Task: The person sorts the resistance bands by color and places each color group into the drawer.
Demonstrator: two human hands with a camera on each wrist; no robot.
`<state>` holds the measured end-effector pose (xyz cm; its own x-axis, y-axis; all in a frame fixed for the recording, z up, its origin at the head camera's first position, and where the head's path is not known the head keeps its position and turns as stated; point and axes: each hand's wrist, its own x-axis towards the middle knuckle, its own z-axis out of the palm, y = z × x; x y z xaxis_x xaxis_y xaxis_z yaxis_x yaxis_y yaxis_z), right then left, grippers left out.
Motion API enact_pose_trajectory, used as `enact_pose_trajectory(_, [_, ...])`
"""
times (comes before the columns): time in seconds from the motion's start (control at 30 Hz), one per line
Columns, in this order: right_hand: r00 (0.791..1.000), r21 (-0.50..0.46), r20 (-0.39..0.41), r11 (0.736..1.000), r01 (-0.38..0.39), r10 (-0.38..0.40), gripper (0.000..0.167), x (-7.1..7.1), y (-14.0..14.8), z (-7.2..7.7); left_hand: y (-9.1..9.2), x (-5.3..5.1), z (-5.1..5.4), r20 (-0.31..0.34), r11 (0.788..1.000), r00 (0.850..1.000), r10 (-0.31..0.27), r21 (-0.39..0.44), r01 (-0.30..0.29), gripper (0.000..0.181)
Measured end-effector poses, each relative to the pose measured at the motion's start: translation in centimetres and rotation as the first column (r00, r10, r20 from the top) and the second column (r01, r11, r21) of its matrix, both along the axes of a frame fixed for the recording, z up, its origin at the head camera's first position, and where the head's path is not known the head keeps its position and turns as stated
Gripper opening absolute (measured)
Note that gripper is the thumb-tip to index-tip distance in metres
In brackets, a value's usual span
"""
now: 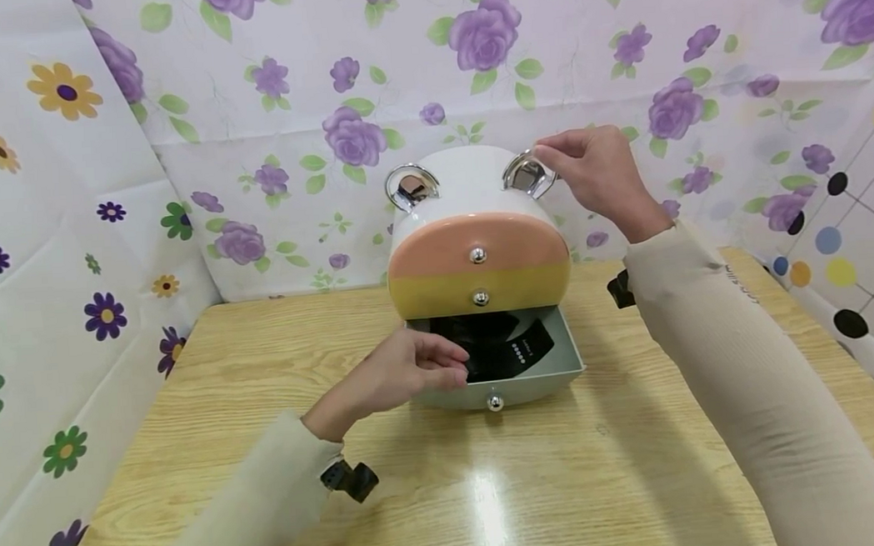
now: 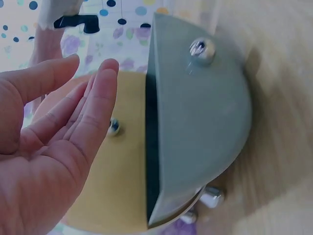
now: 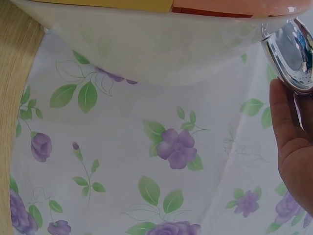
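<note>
A frog-shaped storage box with a white top (image 1: 470,175), an orange drawer (image 1: 436,252) and a yellow drawer (image 1: 438,294) stands on the table. Its grey-green bottom drawer (image 1: 452,396) is pulled out. Inside lies a flat black item (image 1: 498,357) with white print; its kind is unclear. My left hand (image 1: 420,364) hovers at the drawer's front left, fingers loosely bent, and the left wrist view shows nothing between them. At the box's upper right, my right hand (image 1: 596,167) pinches the rim of the chrome ear (image 1: 527,176) with its fingertips.
The wooden table (image 1: 277,358) carries the box near its back edge. Floral cloth (image 1: 268,91) hangs close behind the box, with more patterned cloth at both sides. A second chrome ear (image 1: 411,187) sticks up at the box's top left.
</note>
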<state>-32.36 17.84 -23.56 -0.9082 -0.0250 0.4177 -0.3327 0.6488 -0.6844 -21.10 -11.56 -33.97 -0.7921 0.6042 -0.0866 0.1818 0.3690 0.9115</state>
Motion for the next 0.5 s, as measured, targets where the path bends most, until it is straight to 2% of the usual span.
enact_pose_trajectory(0.1, [1.0,-0.008,-0.006,1.0,-0.007,0.007,0.036,0.0,0.0,0.0,0.3,0.6,-0.9,0.006,1.0,1.0,-0.016,-0.005,0.016,0.026])
enact_pose_trajectory(0.3, [1.0,-0.009,-0.015,1.0,-0.011,0.011,0.034,0.0,0.0,-0.1,0.8,1.5,-3.1,0.074,0.997,0.994,-0.078,0.031,0.076,0.032])
enact_pose_trajectory(0.5, [1.0,-0.011,-0.01,1.0,-0.012,0.012,0.035,0.1,0.1,-0.1,1.4,1.8,-4.3,0.067,0.997,0.995,-0.079,0.022,0.078,0.037])
